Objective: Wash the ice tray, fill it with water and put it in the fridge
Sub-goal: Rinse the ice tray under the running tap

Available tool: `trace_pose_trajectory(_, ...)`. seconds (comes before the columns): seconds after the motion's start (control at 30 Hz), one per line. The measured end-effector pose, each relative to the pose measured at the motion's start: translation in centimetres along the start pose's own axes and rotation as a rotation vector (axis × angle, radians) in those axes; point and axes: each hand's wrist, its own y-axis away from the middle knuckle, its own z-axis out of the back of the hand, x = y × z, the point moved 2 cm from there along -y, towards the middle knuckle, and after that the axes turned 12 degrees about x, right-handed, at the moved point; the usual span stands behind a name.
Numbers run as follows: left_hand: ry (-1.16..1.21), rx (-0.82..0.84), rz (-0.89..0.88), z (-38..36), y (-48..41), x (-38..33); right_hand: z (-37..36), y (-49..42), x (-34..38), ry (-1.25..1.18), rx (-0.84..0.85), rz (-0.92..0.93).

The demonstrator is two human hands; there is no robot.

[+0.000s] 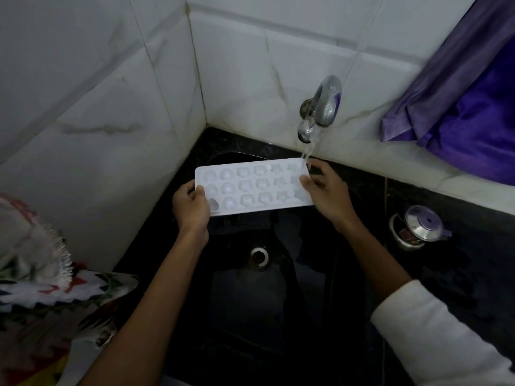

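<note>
A lidded steel pot (418, 228) stands on the black counter (473, 268). Purple cloth (468, 107) hangs at upper right. Patterned fabric (41, 291) shows at lower left.

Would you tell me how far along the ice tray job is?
The tap is running, so a start is made. In hand: the left hand and right hand hold the ice tray over the sink, water striking its far right corner. Left: finishing the wash, filling, then the fridge.
</note>
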Motion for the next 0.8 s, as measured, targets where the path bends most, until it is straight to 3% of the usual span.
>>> trace_pose_trajectory(0.07, 0.011, 0.028, 0.008, -0.1, 0.5, -0.1, -0.3, 0.5, 0.2, 0.221, -0.036, 0.093)
trace_pose_trajectory(0.17, 0.005, 0.131, 0.015, -0.2, 1.4, -0.4, -0.3, 0.1, 0.3, 0.387, 0.01, 0.071)
trace_pose_trajectory(0.33, 0.016, 0.188, 0.039, 0.1, 2.1, -0.7, 0.6, -0.9, 0.4, 0.51, 0.101, -0.023)
trace_pose_trajectory(0.8, 0.009, 0.131, 0.028, 2.5, 3.6, -0.6, -0.2, -0.8, 3.5, 0.645, 0.198, 0.076)
